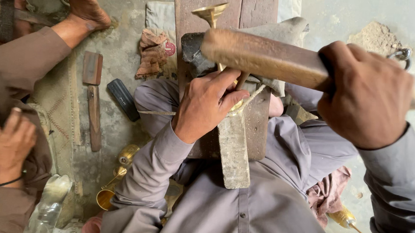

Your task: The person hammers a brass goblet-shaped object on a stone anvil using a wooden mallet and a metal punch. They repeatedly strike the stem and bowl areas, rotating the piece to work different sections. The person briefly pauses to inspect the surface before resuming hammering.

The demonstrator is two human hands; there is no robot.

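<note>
A wooden mallet (265,57) is gripped in the right hand (367,93), the fingers clenched round its handle; the handle's far end is hidden behind that hand. The left hand (203,104) is pressed on a brass stem (241,80) that lies on a wooden board (250,124), the fingers closed about it; how firmly cannot be told, since the stem is mostly covered by the hand and the mallet. Above the mallet head a brass cup (211,12) shows, the joint below it being hidden. A dark iron block (195,55) is seen just left of the mallet, partly covered. A grey bar (234,150) lies along the board below the left hand, its lower end on the lap.

Left of the board, on the floor (120,42), one black case (123,98) and one wooden tool (93,101) are laid. Three more brass pieces (116,173) are counted lower left of the board, partly hidden by the sleeve; another (346,219) lies lower right, cut off in part. Two hands of another person (13,144) are seen at the far left, one blurred.
</note>
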